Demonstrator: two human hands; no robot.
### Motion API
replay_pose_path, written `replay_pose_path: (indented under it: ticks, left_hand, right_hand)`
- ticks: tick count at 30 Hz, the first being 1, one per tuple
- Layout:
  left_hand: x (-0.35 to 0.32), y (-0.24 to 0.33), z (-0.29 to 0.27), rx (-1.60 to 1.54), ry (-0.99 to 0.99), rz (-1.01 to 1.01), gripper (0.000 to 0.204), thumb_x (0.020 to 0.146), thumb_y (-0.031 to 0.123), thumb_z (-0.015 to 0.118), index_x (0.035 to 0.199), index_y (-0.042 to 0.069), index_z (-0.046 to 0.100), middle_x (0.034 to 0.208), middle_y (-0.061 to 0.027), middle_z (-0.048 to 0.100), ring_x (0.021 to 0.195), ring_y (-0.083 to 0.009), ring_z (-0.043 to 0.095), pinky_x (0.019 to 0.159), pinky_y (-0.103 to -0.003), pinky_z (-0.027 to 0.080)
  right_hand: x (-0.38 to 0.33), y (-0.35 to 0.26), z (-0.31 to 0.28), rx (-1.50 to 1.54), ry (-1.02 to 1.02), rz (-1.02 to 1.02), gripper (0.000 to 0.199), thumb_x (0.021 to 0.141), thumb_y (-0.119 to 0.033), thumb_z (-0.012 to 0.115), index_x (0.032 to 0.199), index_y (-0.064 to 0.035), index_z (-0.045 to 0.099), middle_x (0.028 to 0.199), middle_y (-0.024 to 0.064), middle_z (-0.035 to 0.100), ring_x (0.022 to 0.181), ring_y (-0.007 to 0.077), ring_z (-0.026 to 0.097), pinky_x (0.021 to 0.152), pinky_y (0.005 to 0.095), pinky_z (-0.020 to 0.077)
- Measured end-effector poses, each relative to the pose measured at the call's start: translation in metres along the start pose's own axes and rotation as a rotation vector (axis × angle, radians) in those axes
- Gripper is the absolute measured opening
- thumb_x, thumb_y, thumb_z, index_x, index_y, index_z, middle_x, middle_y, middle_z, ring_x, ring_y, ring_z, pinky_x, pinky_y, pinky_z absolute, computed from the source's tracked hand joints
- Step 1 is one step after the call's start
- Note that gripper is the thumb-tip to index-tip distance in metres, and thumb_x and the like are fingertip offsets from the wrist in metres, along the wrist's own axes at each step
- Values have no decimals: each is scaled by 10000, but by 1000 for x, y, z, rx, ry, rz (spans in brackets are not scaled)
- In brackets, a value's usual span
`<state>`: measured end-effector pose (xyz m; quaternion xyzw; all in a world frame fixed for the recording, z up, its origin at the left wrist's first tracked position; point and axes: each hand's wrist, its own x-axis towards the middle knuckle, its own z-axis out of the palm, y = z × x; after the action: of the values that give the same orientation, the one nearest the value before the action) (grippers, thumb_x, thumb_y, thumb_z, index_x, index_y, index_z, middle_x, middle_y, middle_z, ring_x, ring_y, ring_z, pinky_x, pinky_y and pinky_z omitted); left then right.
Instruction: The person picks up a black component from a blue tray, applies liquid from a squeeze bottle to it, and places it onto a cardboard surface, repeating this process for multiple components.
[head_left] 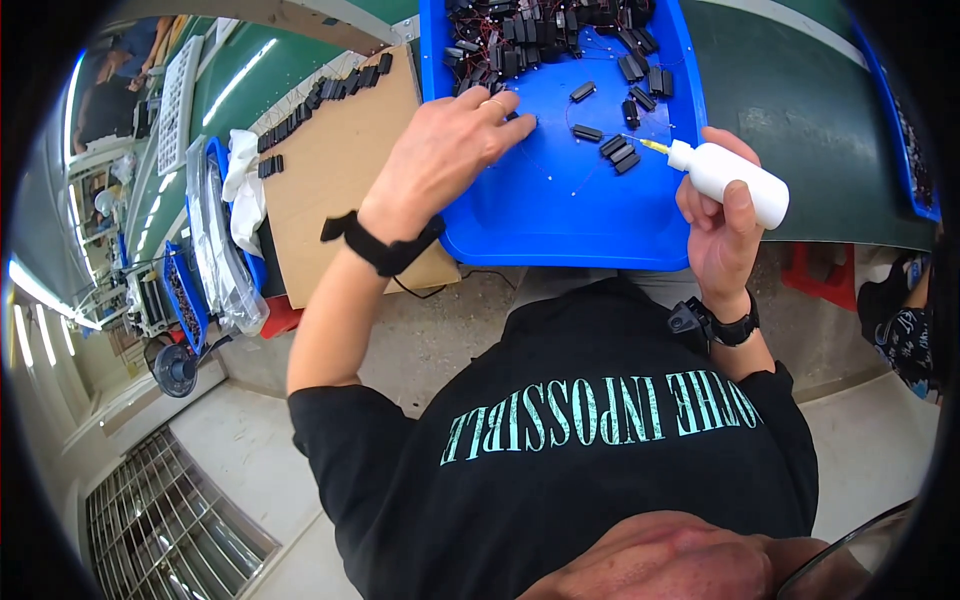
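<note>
A white squeeze bottle (740,182) with a thin yellow-based needle tip is in my right hand (722,225), fingers wrapped round it. The bottle lies tilted, its tip pointing left over the blue bin (560,240), close to several small black blocks (620,153) with fine wires. My left hand (450,145) reaches over the bin's left wall, fingers curled together beside the heap of black wired parts (520,40). A dark bit shows between its fingertips, but I cannot make out what they hold.
Left of the bin, a cardboard sheet (340,150) bears a row of black parts (325,92) along its far edge. Clear plastic bags (222,250) lie farther left. Another blue bin (905,140) stands at the far right, above a red stool (815,275).
</note>
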<state>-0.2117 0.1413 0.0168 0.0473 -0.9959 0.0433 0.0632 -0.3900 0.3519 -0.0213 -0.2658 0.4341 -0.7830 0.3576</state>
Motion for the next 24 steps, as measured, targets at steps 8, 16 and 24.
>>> replay_pose_path:
  ticks: [8,16,24]
  left_hand:
    - [12,-10,8,44,-194,182,226,783,92,555,1003,86,605,946,-43,566,873,-206,576,692,-315,508]
    - [29,-13,8,55,-86,161,131,804,105,541,929,77,562,855,-46,564,826,-202,592,635,-309,516]
    - [76,-19,17,152,-193,352,286,808,98,541,1093,109,561,999,-50,607,834,-215,613,695,-309,526]
  right_hand:
    - [-1,-1,6,-95,46,0,550,897,-395,551,1231,37,482,610,-41,369,511,45,319,490,221,280]
    - [1,2,-1,39,-29,5,481,890,-305,592,1213,41,502,773,12,538,567,42,377,504,219,326]
    - [0,0,-2,33,-19,15,473,888,-295,599,1207,41,506,795,22,553,573,48,395,506,216,336]
